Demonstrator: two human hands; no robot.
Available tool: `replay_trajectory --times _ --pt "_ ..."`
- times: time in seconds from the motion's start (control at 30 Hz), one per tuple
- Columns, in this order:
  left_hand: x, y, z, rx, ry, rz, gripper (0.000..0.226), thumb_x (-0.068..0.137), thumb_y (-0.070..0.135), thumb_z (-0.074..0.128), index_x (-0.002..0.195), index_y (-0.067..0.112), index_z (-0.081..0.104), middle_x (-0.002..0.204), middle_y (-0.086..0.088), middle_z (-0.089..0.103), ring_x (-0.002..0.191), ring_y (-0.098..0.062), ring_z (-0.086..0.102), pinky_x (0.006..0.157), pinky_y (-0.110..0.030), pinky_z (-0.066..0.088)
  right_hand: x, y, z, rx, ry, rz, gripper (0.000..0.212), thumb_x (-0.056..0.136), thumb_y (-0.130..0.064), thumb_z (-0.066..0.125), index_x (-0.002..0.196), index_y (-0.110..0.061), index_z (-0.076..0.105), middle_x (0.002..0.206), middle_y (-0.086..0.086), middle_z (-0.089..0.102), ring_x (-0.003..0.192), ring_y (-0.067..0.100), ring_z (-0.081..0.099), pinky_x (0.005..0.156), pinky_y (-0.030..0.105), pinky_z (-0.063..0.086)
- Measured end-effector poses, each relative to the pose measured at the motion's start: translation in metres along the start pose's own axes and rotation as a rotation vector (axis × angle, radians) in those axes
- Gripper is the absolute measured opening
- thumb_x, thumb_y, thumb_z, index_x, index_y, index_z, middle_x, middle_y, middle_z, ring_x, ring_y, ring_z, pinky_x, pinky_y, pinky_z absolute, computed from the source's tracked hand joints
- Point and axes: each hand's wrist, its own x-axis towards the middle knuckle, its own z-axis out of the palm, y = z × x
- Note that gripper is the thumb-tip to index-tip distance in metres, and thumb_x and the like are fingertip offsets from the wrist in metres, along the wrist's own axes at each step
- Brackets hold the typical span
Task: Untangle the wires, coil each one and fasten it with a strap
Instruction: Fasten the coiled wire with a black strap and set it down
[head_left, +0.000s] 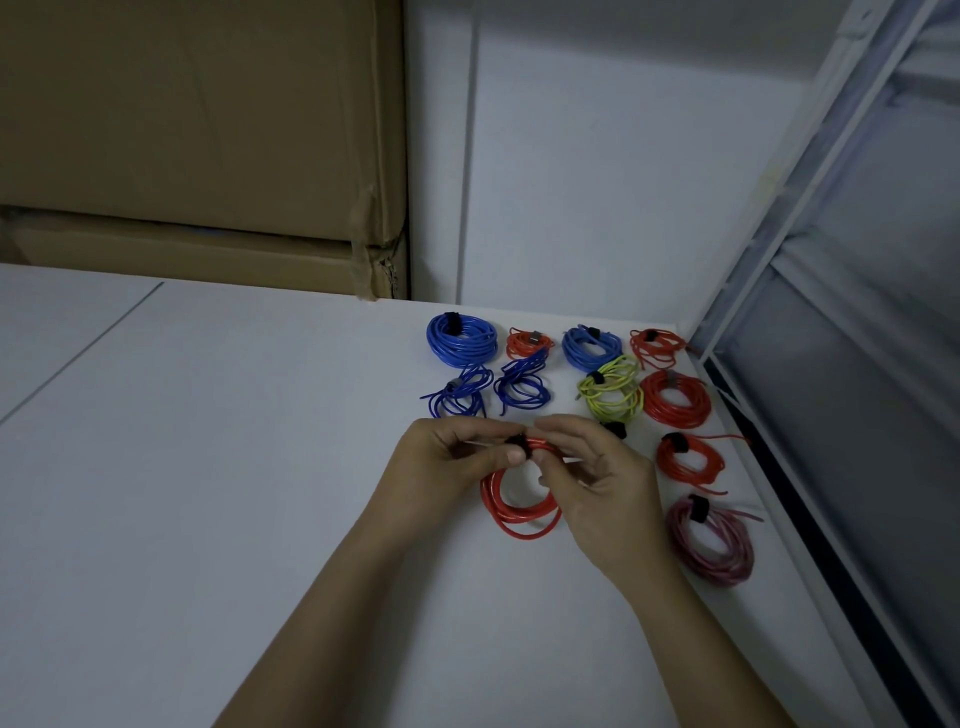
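Note:
A coiled red wire (519, 512) hangs between both hands just above the white table (234, 467). A black strap (519, 444) wraps the top of the coil. My left hand (452, 462) pinches the strap and coil from the left. My right hand (597, 478) pinches them from the right, its fingers hiding part of the coil. Several finished coils lie behind: a blue coil (461, 340), a yellow-green coil (612, 392), a red coil (675, 399), another red coil (688, 460) and a pink coil (711, 545), each with a strap.
Stacked cardboard boxes (197, 145) stand behind the table at the left. A white wall (597, 182) closes the back. A window frame (779, 415) runs along the table's right edge. Two thin dark-blue coils (493, 392) lie just beyond my hands.

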Motion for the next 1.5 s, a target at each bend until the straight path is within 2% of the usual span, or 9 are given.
replay_trajectory --times 0.13,0.27,0.47,0.57,0.63,0.73,0.93,1.2,1.5 --pt "0.0 -0.004 0.003 0.116 0.017 0.059 0.028 0.078 0.014 0.076 0.089 0.04 0.074 0.089 0.009 0.075 0.084 -0.012 0.071 0.08 -0.023 0.056 -0.002 -0.001 0.002 -0.024 0.019 0.021 0.044 0.083 0.005 0.067 0.097 -0.037 0.064 0.092 -0.02 0.071 0.078 0.009 0.07 0.069 0.035 0.057" --pt "0.001 -0.009 0.006 0.299 0.08 0.096 0.027 0.082 0.007 0.073 0.093 0.031 0.073 0.086 0.013 0.073 0.079 -0.007 0.069 0.074 -0.023 0.056 0.0 -0.002 0.0 0.01 -0.009 0.068 0.037 0.084 0.004 0.066 0.098 -0.03 0.066 0.093 -0.011 0.072 0.086 0.012 0.069 0.075 0.035 0.058" --pt "0.001 -0.013 0.009 0.409 0.101 0.108 0.017 0.083 0.011 0.073 0.097 0.02 0.073 0.088 0.012 0.072 0.079 0.0 0.066 0.072 -0.014 0.052 -0.005 -0.002 -0.011 -0.072 -0.078 0.104 0.029 0.086 -0.004 0.068 0.094 -0.033 0.068 0.096 -0.009 0.072 0.09 0.007 0.067 0.078 0.02 0.054" --pt "0.002 -0.013 0.018 0.492 0.066 0.121 0.015 0.086 0.015 0.071 0.1 0.018 0.072 0.091 0.012 0.07 0.081 0.0 0.065 0.073 -0.01 0.048 -0.006 0.004 -0.016 -0.133 -0.078 0.186 0.016 0.085 -0.004 0.068 0.094 -0.017 0.07 0.091 -0.002 0.072 0.086 0.011 0.068 0.077 0.023 0.055" --pt "0.005 -0.011 0.024 0.579 0.023 0.121 0.016 0.088 0.018 0.068 0.104 0.017 0.072 0.096 0.009 0.071 0.085 -0.004 0.064 0.077 -0.014 0.05 -0.004 0.008 -0.021 -0.231 -0.072 0.203 0.009 0.085 -0.007 0.069 0.093 -0.01 0.07 0.085 -0.001 0.071 0.081 0.012 0.067 0.074 0.025 0.055" --pt "0.008 -0.008 0.027 0.632 -0.023 0.119 0.018 0.089 0.018 0.067 0.106 0.017 0.071 0.101 0.005 0.071 0.09 -0.009 0.064 0.083 -0.023 0.051 0.003 0.006 -0.027 -0.403 -0.111 0.192 0.006 0.086 -0.017 0.069 0.082 -0.019 0.065 0.07 -0.015 0.061 0.068 0.002 0.059 0.061 0.016 0.047" --pt "0.014 -0.002 0.019 0.653 -0.07 0.11 0.018 0.088 0.012 0.067 0.105 0.014 0.069 0.097 0.005 0.069 0.083 -0.003 0.06 0.072 -0.003 0.043 0.021 -0.012 -0.036 -0.453 -0.245 0.278 0.021 0.087 -0.01 0.063 0.075 -0.027 0.058 0.073 -0.012 0.061 0.07 0.007 0.058 0.058 0.01 0.041" --pt "0.019 -0.008 0.022 0.656 0.055 0.0 0.014 0.089 0.017 0.065 0.103 0.017 0.068 0.099 0.006 0.067 0.086 -0.007 0.061 0.076 -0.017 0.048 0.01 -0.016 -0.017 -0.704 -0.158 0.28 0.014 0.09 -0.014 0.053 0.087 -0.002 0.06 0.092 0.015 0.062 0.086 0.03 0.058 0.068 0.034 0.045" --pt "0.029 -0.015 0.03 0.764 0.058 0.073 0.022 0.092 0.013 0.058 0.112 0.012 0.068 0.11 -0.003 0.069 0.101 -0.018 0.063 0.088 -0.028 0.049 0.006 -0.009 -0.011 -0.635 -0.106 0.274 0.024 0.093 -0.024 0.058 0.081 -0.011 0.043 0.072 0.005 0.051 0.072 0.028 0.053 0.058 0.031 0.036"
